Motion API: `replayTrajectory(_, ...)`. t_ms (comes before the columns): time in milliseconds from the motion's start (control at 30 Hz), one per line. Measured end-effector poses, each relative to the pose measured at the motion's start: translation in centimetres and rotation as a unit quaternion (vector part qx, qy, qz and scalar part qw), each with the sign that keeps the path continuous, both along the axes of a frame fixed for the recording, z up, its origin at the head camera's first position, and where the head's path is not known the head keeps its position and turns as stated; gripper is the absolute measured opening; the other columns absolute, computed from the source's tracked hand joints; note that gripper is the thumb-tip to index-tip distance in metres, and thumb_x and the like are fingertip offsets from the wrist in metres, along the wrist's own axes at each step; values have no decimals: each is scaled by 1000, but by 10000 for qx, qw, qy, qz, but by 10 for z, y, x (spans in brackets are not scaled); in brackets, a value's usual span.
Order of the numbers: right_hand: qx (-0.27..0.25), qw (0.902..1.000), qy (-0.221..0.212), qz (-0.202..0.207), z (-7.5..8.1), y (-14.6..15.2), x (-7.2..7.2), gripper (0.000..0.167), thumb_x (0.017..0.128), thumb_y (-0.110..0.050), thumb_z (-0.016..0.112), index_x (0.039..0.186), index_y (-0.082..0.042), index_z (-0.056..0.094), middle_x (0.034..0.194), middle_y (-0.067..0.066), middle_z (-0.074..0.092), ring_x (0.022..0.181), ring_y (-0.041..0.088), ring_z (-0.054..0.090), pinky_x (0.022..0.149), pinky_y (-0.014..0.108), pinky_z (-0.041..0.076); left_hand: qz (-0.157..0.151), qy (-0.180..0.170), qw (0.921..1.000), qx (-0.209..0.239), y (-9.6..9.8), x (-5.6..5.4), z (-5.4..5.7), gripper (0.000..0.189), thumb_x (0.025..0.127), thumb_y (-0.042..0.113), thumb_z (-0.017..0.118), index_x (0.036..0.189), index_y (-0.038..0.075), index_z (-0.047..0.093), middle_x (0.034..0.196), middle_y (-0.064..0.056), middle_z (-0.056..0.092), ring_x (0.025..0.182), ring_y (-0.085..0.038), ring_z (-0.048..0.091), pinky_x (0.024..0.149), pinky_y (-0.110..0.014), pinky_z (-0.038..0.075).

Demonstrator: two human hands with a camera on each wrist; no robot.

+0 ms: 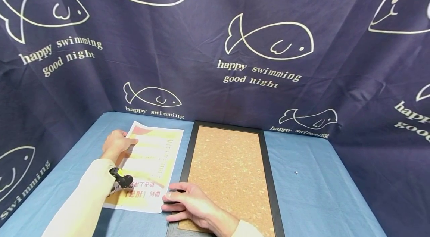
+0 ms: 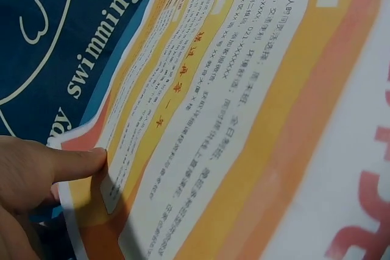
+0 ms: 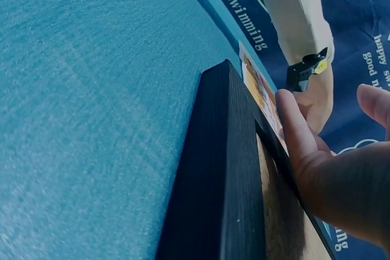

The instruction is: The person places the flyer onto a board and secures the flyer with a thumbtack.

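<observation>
A printed paper poster in yellow, white and red lies left of a cork board with a dark frame. My left hand pinches the poster by its far left edge, thumb on top; the left wrist view shows the thumb pressing the printed sheet. By the poster's near right corner, over the frame's left side, is my right hand with its fingers spread loosely. Whether its fingertips touch the paper is hard to tell. In the right wrist view that hand holds nothing visible.
A blue cloth covers the table. Right of the board lies a tiny shiny object, too small to identify. Dark blue curtains with white fish drawings surround the back and sides. A black device is strapped to my left wrist.
</observation>
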State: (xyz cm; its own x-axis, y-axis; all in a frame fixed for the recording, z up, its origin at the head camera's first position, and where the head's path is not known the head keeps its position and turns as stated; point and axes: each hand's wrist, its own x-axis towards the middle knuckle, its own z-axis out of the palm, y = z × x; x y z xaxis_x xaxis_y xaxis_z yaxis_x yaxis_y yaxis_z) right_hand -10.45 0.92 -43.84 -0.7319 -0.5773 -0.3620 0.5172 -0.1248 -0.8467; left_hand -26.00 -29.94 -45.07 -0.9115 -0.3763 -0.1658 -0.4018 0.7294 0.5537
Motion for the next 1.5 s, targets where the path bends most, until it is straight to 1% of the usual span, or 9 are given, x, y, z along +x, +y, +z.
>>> replayTrajectory(133, 18, 10000, 48, -20, 0, 0, 1, 52, 98, -11, 65, 140, 10, 42, 114, 18, 69, 104, 30, 69, 79, 46, 58, -166, 72, 9998, -27, -4, 2, 1, 40, 87, 30, 74, 105, -2, 58, 106, -24, 61, 99, -42, 55, 81, -52, 44)
replayTrajectory(233, 15, 9999, 108, -34, 0, 1, 3, 51, 98, -11, 65, 139, 10, 44, 114, 17, 69, 104, 30, 69, 80, 46, 58, -305, 183, 9994, -11, -8, 5, 5, 33, 92, 23, 67, 107, -5, 61, 108, -27, 63, 101, -46, 57, 82, -55, 46)
replayTrajectory(400, 21, 9998, 185, -59, -1, 5, 4, 52, 97, -11, 65, 139, 10, 45, 115, 18, 69, 107, 31, 68, 81, 46, 58, -631, 666, 9956, 190, -18, 11, 14, 31, 95, 11, 57, 111, -14, 64, 111, -32, 64, 102, -49, 58, 85, -55, 49)
replayTrajectory(567, 13, 9995, 262, -171, -2, 7, 5, 48, 97, -9, 64, 138, 10, 46, 115, 19, 69, 108, 33, 67, 81, 46, 58, -723, 1019, 9883, 875, -30, 14, 15, 30, 93, 6, 58, 111, -18, 63, 101, -30, 65, 79, -31, 63, 64, -37, 55)
replayTrajectory(733, 24, 9989, 349, -309, -3, 6, 5, 46, 96, -7, 64, 136, 9, 48, 114, 20, 69, 106, 32, 68, 82, 47, 58, -647, 969, 9822, 1473, -40, 16, 14, 34, 94, 7, 60, 120, -16, 60, 94, -18, 67, 69, -14, 60, 56, -29, 52)
replayTrajectory(900, 109, 9983, 401, -406, -3, 7, 3, 46, 95, -7, 65, 137, 7, 50, 114, 18, 69, 103, 28, 69, 82, 46, 58, -672, 838, 9795, 1706, -48, 17, 14, 39, 95, 9, 62, 125, -16, 57, 95, -13, 68, 71, -11, 60, 60, -28, 53)
replayTrajectory(1033, 137, 9978, 470, -438, -2, 11, 2, 49, 94, -7, 67, 137, 7, 50, 116, 18, 67, 107, 31, 68, 83, 47, 57, -612, 742, 9774, 1881, -50, 18, 18, 45, 95, 11, 63, 129, -16, 54, 96, -10, 68, 73, -11, 60, 61, -27, 52)
replayTrajectory(1300, 165, 9964, 532, -645, 0, 12, -1, 48, 94, -7, 67, 136, 9, 50, 116, 17, 66, 106, 29, 68, 84, 42, 58, -681, 591, 9770, 1933, -51, 19, 26, 50, 97, 16, 61, 135, -15, 50, 115, -22, 63, 79, -11, 60, 72, -30, 53)
replayTrajectory(1500, 32, 9963, 493, -703, 3, 8, -2, 50, 94, -7, 67, 137, 11, 47, 116, 18, 67, 105, 30, 68, 85, 43, 57, -861, 563, 9684, 2274, -52, 17, 31, 53, 98, 14, 60, 137, -17, 45, 96, -2, 69, 75, -7, 63, 68, -25, 54)
